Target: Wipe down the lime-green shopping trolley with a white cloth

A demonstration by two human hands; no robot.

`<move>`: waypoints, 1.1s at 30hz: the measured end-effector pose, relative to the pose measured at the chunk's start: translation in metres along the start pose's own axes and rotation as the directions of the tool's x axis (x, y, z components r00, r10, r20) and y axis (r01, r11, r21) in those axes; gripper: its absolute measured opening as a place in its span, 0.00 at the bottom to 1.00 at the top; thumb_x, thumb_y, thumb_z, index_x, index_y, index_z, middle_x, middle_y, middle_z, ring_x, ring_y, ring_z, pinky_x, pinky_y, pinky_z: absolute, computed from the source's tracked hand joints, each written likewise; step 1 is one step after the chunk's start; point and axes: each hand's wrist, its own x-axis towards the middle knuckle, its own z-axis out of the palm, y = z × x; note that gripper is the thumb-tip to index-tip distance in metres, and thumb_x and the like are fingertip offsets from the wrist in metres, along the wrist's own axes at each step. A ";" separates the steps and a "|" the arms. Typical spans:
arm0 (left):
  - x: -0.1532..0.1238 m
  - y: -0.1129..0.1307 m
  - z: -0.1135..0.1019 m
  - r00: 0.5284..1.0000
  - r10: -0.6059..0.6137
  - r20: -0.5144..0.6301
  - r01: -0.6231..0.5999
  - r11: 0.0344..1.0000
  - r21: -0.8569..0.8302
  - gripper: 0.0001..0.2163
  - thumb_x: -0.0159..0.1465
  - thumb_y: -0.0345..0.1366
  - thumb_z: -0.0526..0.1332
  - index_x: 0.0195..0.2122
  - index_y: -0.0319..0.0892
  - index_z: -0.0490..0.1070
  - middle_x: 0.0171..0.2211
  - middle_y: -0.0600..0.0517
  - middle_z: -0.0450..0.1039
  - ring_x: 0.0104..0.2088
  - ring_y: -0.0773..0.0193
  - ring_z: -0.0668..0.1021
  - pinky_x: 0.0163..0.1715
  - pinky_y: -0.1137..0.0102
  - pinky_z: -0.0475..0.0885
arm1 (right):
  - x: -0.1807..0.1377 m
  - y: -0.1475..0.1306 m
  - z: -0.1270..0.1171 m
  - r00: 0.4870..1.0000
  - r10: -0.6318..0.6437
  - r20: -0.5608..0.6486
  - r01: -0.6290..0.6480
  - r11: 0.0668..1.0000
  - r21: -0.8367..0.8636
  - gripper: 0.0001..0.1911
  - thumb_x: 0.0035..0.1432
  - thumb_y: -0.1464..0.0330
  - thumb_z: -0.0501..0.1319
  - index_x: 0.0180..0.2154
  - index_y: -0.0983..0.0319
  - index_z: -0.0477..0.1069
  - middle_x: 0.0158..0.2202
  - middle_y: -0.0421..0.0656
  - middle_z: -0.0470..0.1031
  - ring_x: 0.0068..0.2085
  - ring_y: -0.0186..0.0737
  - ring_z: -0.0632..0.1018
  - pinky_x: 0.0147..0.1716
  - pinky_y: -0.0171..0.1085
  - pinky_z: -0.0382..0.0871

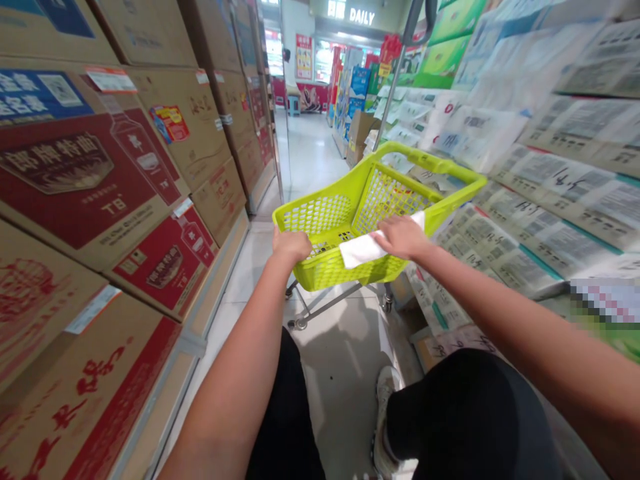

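Observation:
A lime-green plastic shopping cart [327, 215] stands ahead of me, its basket full of small holes and its metal frame on wheels. At the basket's near left corner, my left hand [291, 245] is closed over the rim. My right hand [401, 237] presses a white cloth [361, 253] onto the near side rim, fingers bent over it. Part of the cloth hangs down the outside of the basket. The cart's handle [473, 179] is at the upper right, away from both hands.
Stacked cardboard boxes [165, 273] wall the left side on a low pallet edge. Packs of tissue paper [540, 193] pile up close on the right. The tiled aisle [310, 150] runs on between them. A metal pole [393, 87] rises behind the cart.

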 end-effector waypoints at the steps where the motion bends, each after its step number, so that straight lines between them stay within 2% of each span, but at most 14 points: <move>1: 0.000 -0.001 0.000 1.000 0.006 -0.004 -0.006 1.000 -0.003 0.22 0.68 0.40 0.49 0.50 0.43 0.82 0.53 0.39 0.81 0.57 0.43 0.79 0.71 0.46 0.49 | -0.003 0.024 0.001 0.999 0.041 -0.002 -0.041 0.999 -0.022 0.32 0.73 0.52 0.41 0.42 0.67 0.75 0.41 0.57 0.79 0.44 0.52 0.73 0.44 0.45 0.57; 4: 0.001 0.003 0.002 0.999 0.025 -0.021 -0.025 1.000 -0.014 0.22 0.68 0.40 0.49 0.49 0.46 0.82 0.51 0.41 0.82 0.56 0.44 0.79 0.71 0.45 0.48 | -0.010 0.066 0.007 0.988 0.134 -0.074 -0.141 0.985 -0.095 0.29 0.72 0.53 0.43 0.39 0.65 0.76 0.39 0.56 0.78 0.43 0.53 0.72 0.44 0.46 0.57; 6: 0.002 0.010 0.005 0.999 0.001 -0.050 -0.002 0.999 -0.036 0.21 0.68 0.40 0.49 0.49 0.46 0.82 0.49 0.42 0.83 0.55 0.45 0.80 0.71 0.43 0.47 | -0.011 0.057 0.012 0.969 0.200 -0.148 -0.210 0.976 -0.056 0.27 0.71 0.54 0.45 0.38 0.64 0.76 0.39 0.55 0.78 0.43 0.53 0.71 0.45 0.47 0.56; 9: 0.002 0.023 0.008 0.995 -0.069 -0.075 0.064 0.996 -0.062 0.20 0.66 0.41 0.52 0.50 0.43 0.81 0.49 0.39 0.82 0.53 0.45 0.81 0.70 0.39 0.46 | -0.007 -0.009 0.017 0.954 0.225 -0.199 -0.217 0.974 0.063 0.23 0.71 0.56 0.48 0.38 0.64 0.75 0.38 0.55 0.77 0.43 0.52 0.69 0.45 0.48 0.55; 13: 0.001 0.025 0.005 0.998 -0.040 0.041 0.041 0.999 -0.028 0.21 0.66 0.47 0.55 0.53 0.46 0.80 0.51 0.39 0.81 0.55 0.43 0.80 0.69 0.36 0.41 | 0.007 -0.120 0.017 0.947 0.200 -0.253 -0.172 0.977 0.127 0.22 0.73 0.56 0.47 0.41 0.61 0.73 0.42 0.50 0.77 0.47 0.50 0.69 0.49 0.46 0.55; 14: 0.001 0.022 0.004 0.997 -0.029 0.069 0.031 0.999 -0.022 0.21 0.66 0.48 0.55 0.52 0.47 0.80 0.52 0.39 0.82 0.55 0.43 0.79 0.69 0.37 0.40 | 0.010 -0.137 0.016 0.935 0.216 -0.283 -0.168 0.969 0.183 0.22 0.74 0.57 0.47 0.40 0.61 0.74 0.42 0.50 0.77 0.47 0.50 0.69 0.50 0.46 0.55; 16: 0.001 0.014 0.001 0.995 -0.016 0.097 0.018 1.000 -0.017 0.22 0.67 0.50 0.53 0.51 0.47 0.81 0.52 0.41 0.82 0.57 0.44 0.79 0.70 0.40 0.41 | 0.015 -0.152 0.013 0.946 0.145 -0.290 -0.087 0.975 0.204 0.24 0.75 0.56 0.45 0.39 0.61 0.74 0.41 0.50 0.78 0.46 0.50 0.71 0.48 0.45 0.55; 19: 0.002 0.001 -0.001 0.994 0.001 0.113 0.001 1.000 -0.013 0.23 0.68 0.50 0.52 0.50 0.46 0.81 0.53 0.40 0.81 0.58 0.42 0.78 0.70 0.39 0.40 | 0.017 -0.127 0.006 0.984 0.019 -0.180 0.005 0.991 0.133 0.28 0.75 0.52 0.43 0.40 0.60 0.76 0.40 0.49 0.79 0.43 0.47 0.73 0.43 0.43 0.55; 22: 0.004 -0.009 -0.001 0.995 0.011 0.104 -0.010 1.000 -0.009 0.23 0.68 0.48 0.51 0.52 0.45 0.81 0.53 0.39 0.80 0.58 0.40 0.78 0.70 0.37 0.38 | 0.008 -0.062 -0.003 0.994 0.063 -0.085 -0.058 0.997 0.053 0.32 0.76 0.53 0.41 0.37 0.62 0.77 0.35 0.50 0.80 0.37 0.44 0.73 0.39 0.42 0.54; 26: 0.005 -0.014 -0.002 0.997 0.036 0.074 -0.035 0.999 -0.017 0.22 0.68 0.47 0.51 0.52 0.49 0.81 0.52 0.42 0.81 0.58 0.44 0.79 0.71 0.42 0.44 | -0.017 0.035 -0.007 0.980 0.170 -0.100 -0.175 0.984 -0.038 0.26 0.73 0.60 0.45 0.32 0.65 0.76 0.34 0.56 0.79 0.37 0.48 0.72 0.37 0.43 0.52; 28: 0.004 -0.011 -0.001 0.997 0.043 0.067 -0.042 0.999 -0.019 0.22 0.68 0.47 0.50 0.51 0.50 0.81 0.51 0.43 0.82 0.57 0.45 0.79 0.70 0.43 0.46 | -0.028 0.061 -0.002 0.970 0.187 -0.157 -0.205 0.973 -0.105 0.24 0.71 0.60 0.47 0.32 0.63 0.74 0.35 0.54 0.79 0.38 0.49 0.71 0.38 0.44 0.53; 30: 0.004 -0.006 0.001 0.997 0.044 0.068 -0.043 0.999 -0.015 0.22 0.68 0.48 0.50 0.51 0.48 0.81 0.50 0.42 0.82 0.57 0.44 0.79 0.70 0.42 0.47 | -0.034 0.060 0.007 0.946 0.224 -0.234 -0.259 0.957 -0.130 0.22 0.70 0.59 0.48 0.32 0.62 0.73 0.34 0.52 0.78 0.39 0.49 0.70 0.39 0.46 0.53; 32: 0.003 0.000 0.004 0.996 0.040 0.077 -0.039 0.999 -0.009 0.22 0.68 0.48 0.51 0.51 0.47 0.81 0.49 0.41 0.83 0.57 0.42 0.79 0.70 0.40 0.45 | -0.034 0.034 0.015 0.927 0.228 -0.298 -0.270 0.957 -0.109 0.21 0.69 0.55 0.51 0.33 0.61 0.73 0.34 0.51 0.76 0.40 0.50 0.69 0.41 0.47 0.54; 33: 0.003 0.003 0.005 0.996 0.039 0.084 -0.039 0.999 -0.007 0.22 0.68 0.48 0.52 0.50 0.46 0.81 0.48 0.40 0.83 0.56 0.42 0.79 0.70 0.40 0.44 | -0.033 0.014 0.018 0.931 0.193 -0.309 -0.230 0.969 -0.086 0.22 0.68 0.52 0.52 0.34 0.61 0.73 0.35 0.51 0.76 0.40 0.51 0.69 0.42 0.47 0.54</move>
